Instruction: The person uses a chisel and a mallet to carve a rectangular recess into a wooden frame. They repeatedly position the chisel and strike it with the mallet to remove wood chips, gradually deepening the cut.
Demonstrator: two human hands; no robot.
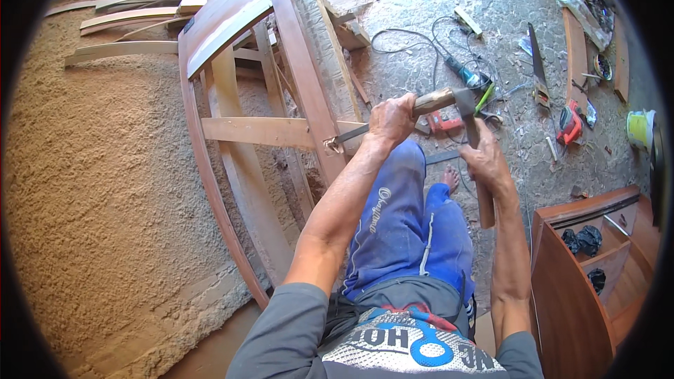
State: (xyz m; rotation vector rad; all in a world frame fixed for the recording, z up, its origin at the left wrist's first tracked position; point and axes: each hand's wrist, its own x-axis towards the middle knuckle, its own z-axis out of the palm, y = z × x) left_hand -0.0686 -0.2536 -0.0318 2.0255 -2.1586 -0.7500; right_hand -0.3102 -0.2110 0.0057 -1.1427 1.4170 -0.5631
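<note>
The long steel chisel with a pale wooden handle [432, 102] slants from right to left, its blade tip at a splintered spot on the right side rail of the reddish-brown curved wooden frame [298, 56]. The left hand [393, 119] has its grip closed round the chisel's middle, seemingly to keep the tip on that spot and leave the handle's end free. The right hand [488, 156] has its grip wrapped round the shaft of the dark-headed hammer with a brown wooden handle [486, 203]; the head is at the chisel's end, though whether they touch I cannot tell. The pale wooden crosspiece [260, 131] meets the rail just beside the tip, probably stiffening the frame there.

The leg in dusty blue trousers [393, 189] is just on the near side of the chisel, limiting room. Beyond the hammer, a red power tool [444, 123] is partly hidden, and a teal-and-black power tool [463, 72] with a looping dark cord [404, 29] clutters the floor. Farther right lie a dark-bladed handsaw [537, 60] and a red-and-black power tool [570, 124]; near right stands a brown wooden cabinet [569, 295].
</note>
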